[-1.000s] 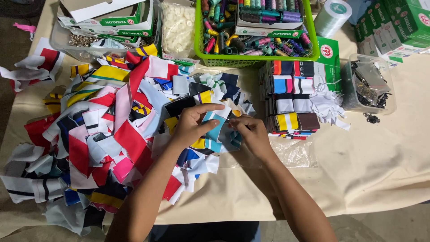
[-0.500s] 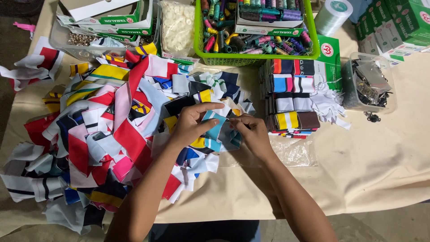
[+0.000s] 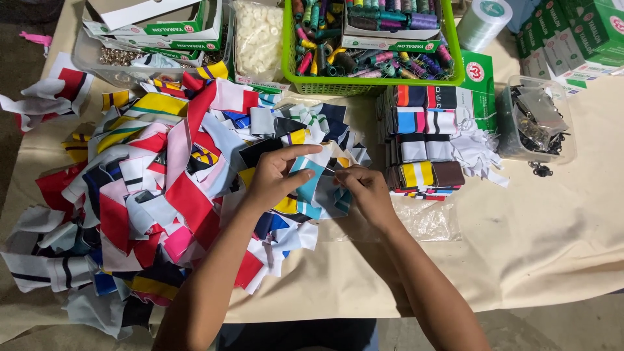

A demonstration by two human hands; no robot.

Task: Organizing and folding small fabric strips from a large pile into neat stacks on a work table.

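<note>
From the head camera, you are holding a small teal and grey fabric piece [image 3: 316,188] between both hands, just above the table's tan cloth cover [image 3: 533,260]. Your left hand [image 3: 276,175] is pinching its upper left edge, thumb stretched along the top, probably to keep the cloth taut. Your right hand [image 3: 365,190] is closing its fingertips on the right edge, so the two hands are meeting on the one piece, near the middle of the table. You are working right beside the loose heap of coloured fabric scraps [image 3: 149,188] on your left, which is likely why the piece is coming to hand so easily. On your right, the neat stack of folded pieces [image 3: 426,140] is standing close by, just beside your right hand. The green basket of thread spools [image 3: 370,45] and the clear tub of dark metal parts [image 3: 536,120] are sitting farther back, well apart from your hands.

Your fingers are covering the edge of the piece where they meet, so you cannot tell whether something small is pinched there. A clear plastic bag [image 3: 422,224] under your right wrist is hard to make out. The basket's and the boxes' far sides are cut off at the top.
</note>
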